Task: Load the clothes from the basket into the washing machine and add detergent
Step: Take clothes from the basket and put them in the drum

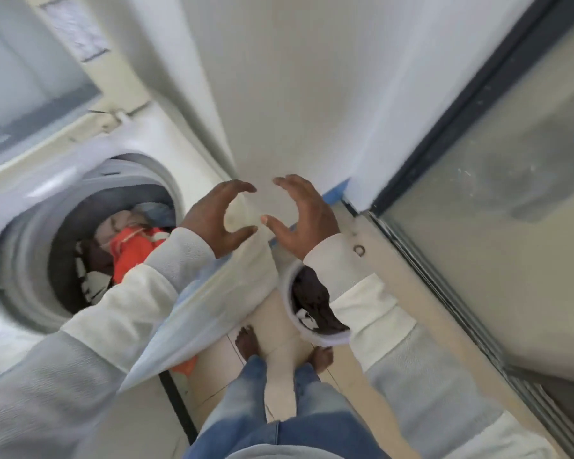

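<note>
The white front-loading washing machine (17,253) fills the left of the head view, its round opening uncovered. Inside the drum lie clothes (130,248): an orange piece, grey, blue and a black-and-white one. My left hand (217,218) and my right hand (304,218) hover side by side in mid-air to the right of the opening, fingers spread and curved toward each other, holding nothing. The white round basket (325,341) stands on the floor under my right forearm with dark clothes (314,301) in it. No detergent is in view.
The machine's pale open door (212,309) hangs below my left forearm, with a scrap of orange cloth (186,366) under it. A white wall (295,94) stands ahead. A dark-framed glass sliding door (494,200) runs along the right. My bare feet (247,341) stand on tiled floor.
</note>
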